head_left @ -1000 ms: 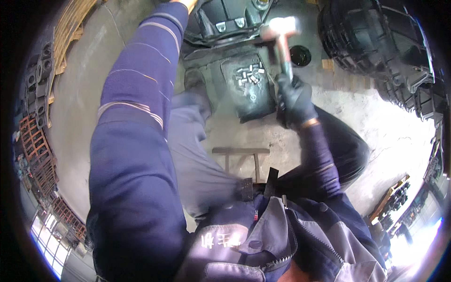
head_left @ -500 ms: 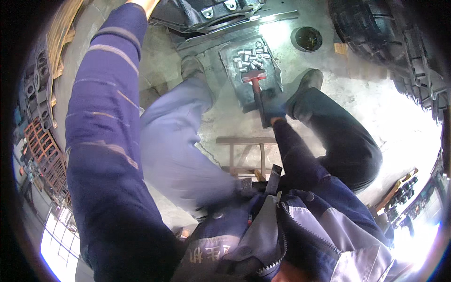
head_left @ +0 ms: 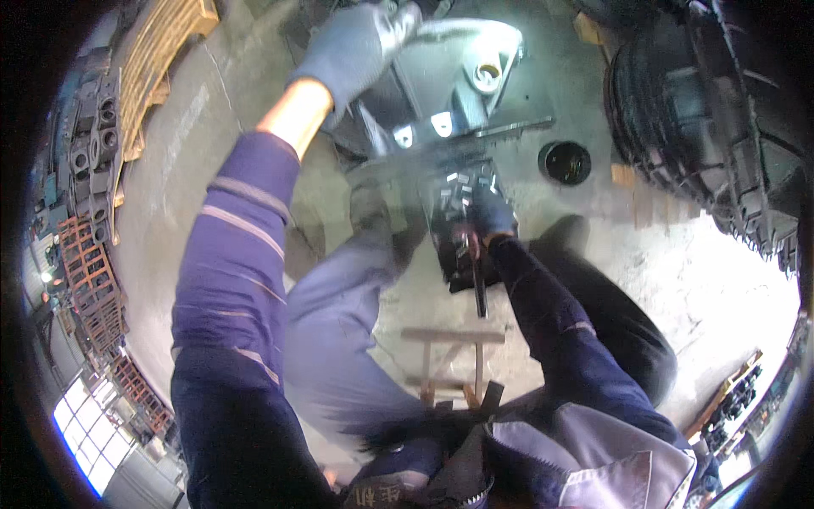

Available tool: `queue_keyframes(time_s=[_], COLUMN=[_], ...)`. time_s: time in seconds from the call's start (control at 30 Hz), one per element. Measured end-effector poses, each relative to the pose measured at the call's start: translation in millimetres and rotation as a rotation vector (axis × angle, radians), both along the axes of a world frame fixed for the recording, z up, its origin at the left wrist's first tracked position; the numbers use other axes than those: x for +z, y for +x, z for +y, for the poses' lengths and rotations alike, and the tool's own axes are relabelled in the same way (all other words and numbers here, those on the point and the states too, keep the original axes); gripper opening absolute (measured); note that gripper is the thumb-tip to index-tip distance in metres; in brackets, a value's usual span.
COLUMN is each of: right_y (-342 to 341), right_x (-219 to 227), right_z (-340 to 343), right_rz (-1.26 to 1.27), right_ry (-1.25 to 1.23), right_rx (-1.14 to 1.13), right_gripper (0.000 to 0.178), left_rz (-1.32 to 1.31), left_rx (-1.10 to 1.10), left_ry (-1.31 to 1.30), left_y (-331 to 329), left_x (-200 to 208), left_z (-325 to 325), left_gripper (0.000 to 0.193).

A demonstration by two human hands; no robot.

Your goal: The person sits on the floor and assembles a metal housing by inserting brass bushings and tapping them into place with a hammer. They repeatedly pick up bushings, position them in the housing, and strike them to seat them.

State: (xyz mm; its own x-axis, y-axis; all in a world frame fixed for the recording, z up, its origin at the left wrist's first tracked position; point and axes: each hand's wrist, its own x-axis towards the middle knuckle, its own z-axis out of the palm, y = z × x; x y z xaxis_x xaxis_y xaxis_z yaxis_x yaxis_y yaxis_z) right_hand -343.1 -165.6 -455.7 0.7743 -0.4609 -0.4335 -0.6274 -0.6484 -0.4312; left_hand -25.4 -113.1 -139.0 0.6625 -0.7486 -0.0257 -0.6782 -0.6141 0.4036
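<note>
My left hand (head_left: 356, 51), in a grey glove, is at the top with its fingers bent round the edge of a large dark metal part (head_left: 466, 110). A bright light falls on a round boss near that part's far right corner. My gloved right hand (head_left: 493, 212) is low over a dark tray (head_left: 462, 276) that holds several short metal sleeves (head_left: 458, 191); its fingers are blurred and partly hidden. Beside that hand a red-headed hammer (head_left: 475, 263) lies across the near part of the tray, its dark handle reaching past the near edge.
A round dark container (head_left: 565, 163) stands on the floor right of the tray. Large black ribbed machine parts (head_left: 670, 119) fill the upper right. A small wooden stool frame (head_left: 454, 337) is between my legs. Wooden pallets (head_left: 174, 51) and an orange rack (head_left: 89, 271) line the left.
My view has tilted up, bringing my left hand and more of the metal part into sight. My right hand has let go of the hammer, now nearer me, and moved to the sleeves.
</note>
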Motion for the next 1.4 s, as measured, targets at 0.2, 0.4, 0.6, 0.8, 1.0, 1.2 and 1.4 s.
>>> queue_keyframes(time_s=[0.2,0.4,0.6,0.8,1.0,1.2,1.4], right_y=[5.2,-4.6,10.9,20.1,-1.3,-0.7,73.8], right_x=[-0.4,38.8,36.8,4.0,5.9,158.8,303.8], right_z=[-7.1,-6.3,3.2,11.7,-19.5,-73.0,-113.7], right_rz=[0.180,0.237,0.156,0.050,0.088,-0.758,-0.657], right_ry=[0.068,-0.024,-0.040,-0.010,0.185,0.830,0.337], right_rx=[0.029,0.224,0.206,0.120,-0.209,-0.567,-0.170], right_gripper=[0.028,0.029,0.025,0.027,0.045,0.023,0.040], left_rz=[-0.017,-0.063,-0.025,-0.004,-0.015,-0.084,-0.093], left_rx=[0.026,-0.043,0.022,0.010,-0.022,-0.027,-0.051], left_ry=[0.044,-0.037,-0.052,-0.052,-0.012,0.031,0.101], left_y=[1.7,-8.4,-11.0,-11.2,-5.4,-4.7,-0.6], left_x=[-4.4,3.8,10.9,9.7,2.3,-1.5,0.9], left_z=[-0.2,-4.3,-2.8,-5.6,0.3,3.4,1.1], left_gripper=[0.073,0.060,0.063,0.061,0.066,0.059,0.060])
